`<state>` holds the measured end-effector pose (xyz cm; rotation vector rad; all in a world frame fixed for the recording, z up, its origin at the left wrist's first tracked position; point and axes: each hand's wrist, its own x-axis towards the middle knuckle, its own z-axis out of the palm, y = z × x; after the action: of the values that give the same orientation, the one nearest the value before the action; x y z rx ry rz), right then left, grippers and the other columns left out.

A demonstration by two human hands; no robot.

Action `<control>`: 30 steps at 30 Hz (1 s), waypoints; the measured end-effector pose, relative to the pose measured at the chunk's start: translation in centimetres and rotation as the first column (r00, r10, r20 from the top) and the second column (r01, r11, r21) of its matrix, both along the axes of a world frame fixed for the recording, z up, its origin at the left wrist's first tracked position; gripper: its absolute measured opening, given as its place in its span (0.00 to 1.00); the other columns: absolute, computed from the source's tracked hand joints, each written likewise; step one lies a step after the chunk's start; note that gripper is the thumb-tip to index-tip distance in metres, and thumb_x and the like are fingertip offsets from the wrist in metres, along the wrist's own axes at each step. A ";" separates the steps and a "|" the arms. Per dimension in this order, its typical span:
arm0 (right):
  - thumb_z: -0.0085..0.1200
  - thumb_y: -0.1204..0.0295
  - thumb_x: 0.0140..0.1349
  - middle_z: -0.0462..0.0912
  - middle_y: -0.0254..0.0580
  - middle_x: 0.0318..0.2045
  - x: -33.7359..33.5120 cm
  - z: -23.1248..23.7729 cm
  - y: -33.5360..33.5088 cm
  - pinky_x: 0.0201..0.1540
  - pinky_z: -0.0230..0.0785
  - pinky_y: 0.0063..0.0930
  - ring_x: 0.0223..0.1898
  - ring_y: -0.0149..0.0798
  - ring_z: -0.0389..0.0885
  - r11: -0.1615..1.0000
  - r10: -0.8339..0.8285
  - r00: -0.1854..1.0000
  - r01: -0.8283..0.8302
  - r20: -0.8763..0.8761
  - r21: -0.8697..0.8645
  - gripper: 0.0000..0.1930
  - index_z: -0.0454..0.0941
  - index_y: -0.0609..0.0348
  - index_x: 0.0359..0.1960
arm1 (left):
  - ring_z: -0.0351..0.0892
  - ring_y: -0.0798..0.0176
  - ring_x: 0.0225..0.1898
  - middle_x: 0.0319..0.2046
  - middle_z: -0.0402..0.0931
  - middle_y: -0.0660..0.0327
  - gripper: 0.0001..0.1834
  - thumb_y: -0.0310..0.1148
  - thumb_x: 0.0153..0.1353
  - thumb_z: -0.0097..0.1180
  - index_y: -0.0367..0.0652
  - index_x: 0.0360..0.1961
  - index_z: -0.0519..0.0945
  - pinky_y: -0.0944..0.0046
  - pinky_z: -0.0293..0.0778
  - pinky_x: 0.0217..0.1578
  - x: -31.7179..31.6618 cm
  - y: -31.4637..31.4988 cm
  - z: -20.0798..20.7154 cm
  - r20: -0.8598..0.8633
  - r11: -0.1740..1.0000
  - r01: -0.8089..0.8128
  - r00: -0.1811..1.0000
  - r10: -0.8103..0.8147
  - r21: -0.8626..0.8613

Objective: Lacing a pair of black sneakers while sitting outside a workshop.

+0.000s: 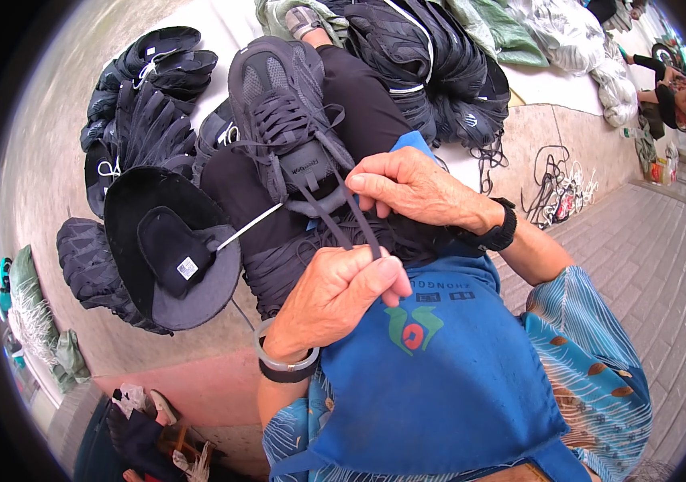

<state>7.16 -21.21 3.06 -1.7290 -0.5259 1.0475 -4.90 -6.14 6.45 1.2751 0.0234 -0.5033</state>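
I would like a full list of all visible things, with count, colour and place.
Shoe upper: one, dark grey, on lap
Lace: two strands, dark grey, centre
Stacked uppers: many, black, left
Opened upper: one, black and grey, left of lap
Thin stick or cord: one, white, at opened upper
Bundled uppers: many, black, top centre
Loose laces: many, black and white, right
Sacks: several, green, top and far left
Bulging bags: several, white, top right
Tiles: many, grey, right
Other people: at least two, partly visible, right edge and lower left
Apron: one, blue, bottom centre
Sleeves: two, patterned blue, beside apron
Left hand: one, bare, pinching lace
Right hand: one, bare, at lace
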 end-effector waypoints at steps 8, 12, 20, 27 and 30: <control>0.43 0.63 0.67 0.78 0.39 0.23 -0.1 -0.3 0.7 0.27 0.69 0.24 0.21 0.28 0.75 0.999 -0.011 0.999 0.012 -0.039 0.032 0.16 0.77 0.65 0.38 | 0.72 0.71 0.17 0.14 0.73 0.62 0.21 0.41 0.66 0.47 0.36 0.23 0.80 0.70 0.67 0.21 0.9 -0.2 0.8 -0.074 0.984 0.136 0.989 -0.129 0.110; 0.44 0.67 0.65 0.79 0.38 0.24 0.1 -0.3 -0.4 0.27 0.70 0.23 0.22 0.29 0.76 0.999 0.040 0.997 -0.041 -0.060 -0.004 0.14 0.76 0.66 0.41 | 0.73 0.72 0.18 0.14 0.73 0.62 0.20 0.41 0.66 0.48 0.37 0.24 0.80 0.70 0.67 0.22 0.7 0.4 0.2 -0.046 0.977 0.186 0.982 -0.182 0.107; 0.47 0.54 0.66 0.78 0.37 0.26 -2.3 -0.3 2.7 0.24 0.69 0.25 0.23 0.30 0.76 0.984 -0.046 0.817 0.135 -0.574 0.114 0.21 0.75 0.65 0.40 | 0.73 0.72 0.22 0.18 0.75 0.63 0.20 0.41 0.66 0.47 0.37 0.26 0.81 0.70 0.69 0.27 0.7 -0.3 0.5 -0.150 0.985 0.168 0.975 -0.161 0.034; 0.49 0.66 0.67 0.69 0.25 0.21 -1.2 -0.8 2.3 0.17 0.57 0.11 0.17 0.17 0.65 0.956 -0.050 0.666 0.249 -0.744 0.158 0.12 0.76 0.62 0.42 | 0.76 0.66 0.32 0.26 0.78 0.58 0.20 0.38 0.67 0.45 0.32 0.26 0.81 0.66 0.70 0.38 -1.0 3.7 0.0 -0.013 1.000 0.013 1.000 -0.013 0.009; 0.48 0.63 0.68 0.65 0.23 0.18 0.9 -0.4 1.2 0.17 0.52 0.11 0.17 0.16 0.59 0.987 -0.094 0.869 0.147 -0.487 0.072 0.13 0.78 0.60 0.38 | 0.75 0.60 0.36 0.27 0.76 0.56 0.20 0.36 0.68 0.44 0.30 0.28 0.78 0.62 0.68 0.44 -3.5 7.4 -1.5 0.007 0.894 -0.384 0.919 0.393 0.231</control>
<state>8.07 -20.04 2.68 -1.3182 -0.1475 1.2813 -8.43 1.27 4.92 1.4411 0.3742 -0.1801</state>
